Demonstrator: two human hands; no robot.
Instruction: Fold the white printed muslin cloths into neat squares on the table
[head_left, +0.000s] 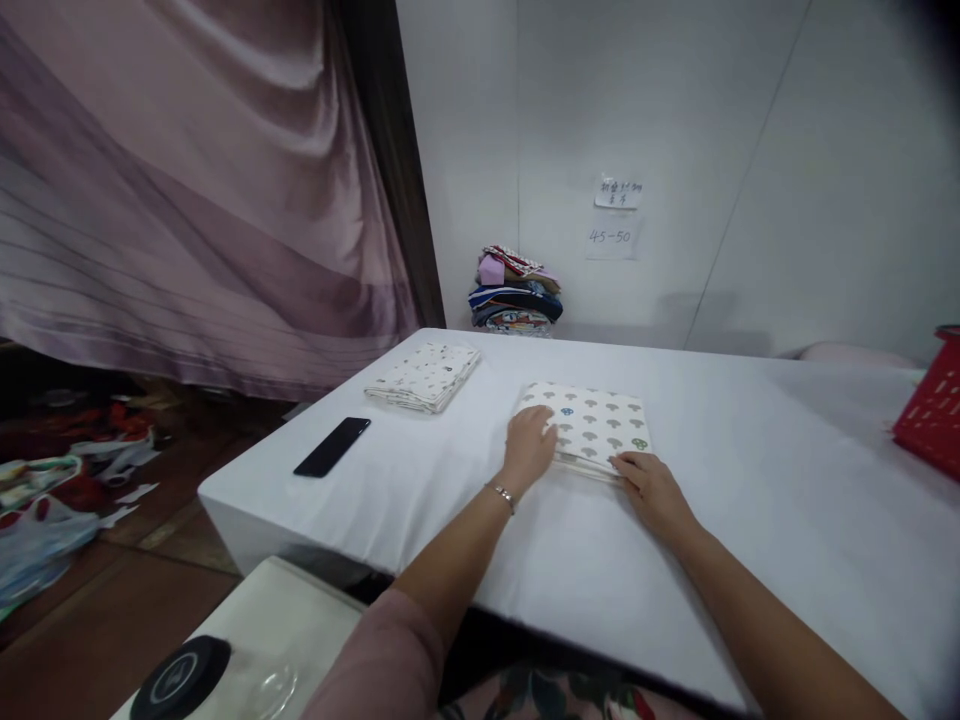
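Between the phone (332, 447) and the folded cloth (426, 377) there was only a narrow passage. The red basket (934, 405) blocked the far right side.

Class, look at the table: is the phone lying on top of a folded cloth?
No, the phone lies directly on the white table, apart from both folded cloths.

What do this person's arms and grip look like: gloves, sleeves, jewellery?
No gloves on the left grip or right grip. The left arm has a plain dusty-pink sleeve and a narrow, silver-coloured bracelet at the wrist. The right arm shows no sleeve or jewellery. Can't make out any markings on the bracelet.
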